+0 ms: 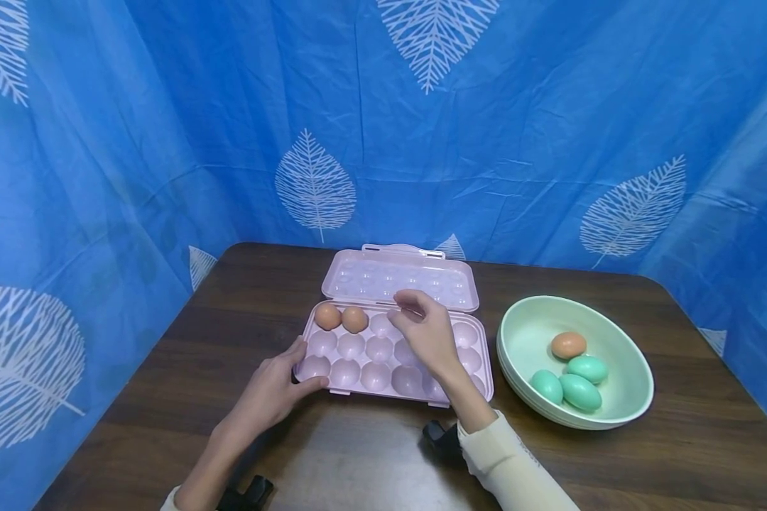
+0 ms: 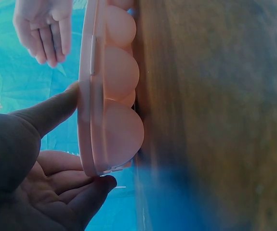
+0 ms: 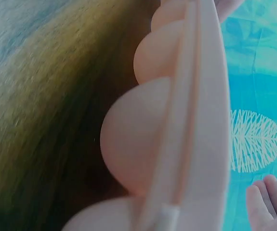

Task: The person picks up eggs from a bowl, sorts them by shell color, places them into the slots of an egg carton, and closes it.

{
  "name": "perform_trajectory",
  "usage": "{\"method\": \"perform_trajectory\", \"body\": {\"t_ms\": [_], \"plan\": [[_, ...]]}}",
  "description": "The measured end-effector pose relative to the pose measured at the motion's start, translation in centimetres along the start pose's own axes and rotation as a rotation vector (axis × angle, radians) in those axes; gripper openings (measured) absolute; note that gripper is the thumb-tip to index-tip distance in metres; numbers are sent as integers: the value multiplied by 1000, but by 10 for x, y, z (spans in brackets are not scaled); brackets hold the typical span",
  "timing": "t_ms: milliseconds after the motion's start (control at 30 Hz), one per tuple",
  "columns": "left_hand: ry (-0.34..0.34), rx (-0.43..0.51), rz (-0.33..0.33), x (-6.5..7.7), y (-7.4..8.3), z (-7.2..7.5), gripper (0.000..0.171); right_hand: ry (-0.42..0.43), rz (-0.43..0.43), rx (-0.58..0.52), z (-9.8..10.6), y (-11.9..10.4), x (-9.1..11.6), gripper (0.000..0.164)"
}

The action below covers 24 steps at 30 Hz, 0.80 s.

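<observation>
A pink plastic egg box (image 1: 379,349) lies on the table with its lid (image 1: 401,278) folded back. Two brown eggs, one at the far left corner (image 1: 327,316) and one beside it (image 1: 354,319), sit in the back row of cups. My left hand (image 1: 270,390) grips the box's near left corner, thumb along the rim; the left wrist view shows the thumb (image 2: 56,108) at the rim and fingers around the end. Over the right half of the box hovers my right hand (image 1: 427,333), fingers loosely bent and nothing between them.
Right of the egg box stands a pale green bowl (image 1: 633,376), holding a brown egg (image 1: 569,345) and three green eggs (image 1: 580,392). The dark wooden table (image 1: 230,319) meets a blue curtain (image 1: 396,177) with white leaf prints at its back and sides.
</observation>
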<state>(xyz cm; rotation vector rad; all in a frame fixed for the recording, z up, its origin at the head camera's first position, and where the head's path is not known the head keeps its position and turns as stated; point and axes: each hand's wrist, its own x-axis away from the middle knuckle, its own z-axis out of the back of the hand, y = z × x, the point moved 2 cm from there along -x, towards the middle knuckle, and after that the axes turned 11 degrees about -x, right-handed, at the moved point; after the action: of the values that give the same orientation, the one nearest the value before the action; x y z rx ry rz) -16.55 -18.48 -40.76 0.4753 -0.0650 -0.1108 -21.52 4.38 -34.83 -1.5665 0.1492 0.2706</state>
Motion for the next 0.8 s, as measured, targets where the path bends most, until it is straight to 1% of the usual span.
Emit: {"method": "perform_trajectory", "body": {"t_ms": [33,133,367,500,600,800], "plan": [[0,0,-1,0,0,0,82,-3,-5,6,1,-5,2,26],[-1,2,-1,0,0,0,83,-6,0,12,5,-5,3,28],[-4,8,4,0,0,0,84,5,3,20,21,24,1,27],[-8,8,10,0,-1,0,85,0,5,33,27,27,2,28],[-9,14,14,0,-2,0,85,-5,-14,38,31,24,5,30],[-18,25,16,-1,-1,-1,86,-17,-17,30,35,-1,13,39]]}}
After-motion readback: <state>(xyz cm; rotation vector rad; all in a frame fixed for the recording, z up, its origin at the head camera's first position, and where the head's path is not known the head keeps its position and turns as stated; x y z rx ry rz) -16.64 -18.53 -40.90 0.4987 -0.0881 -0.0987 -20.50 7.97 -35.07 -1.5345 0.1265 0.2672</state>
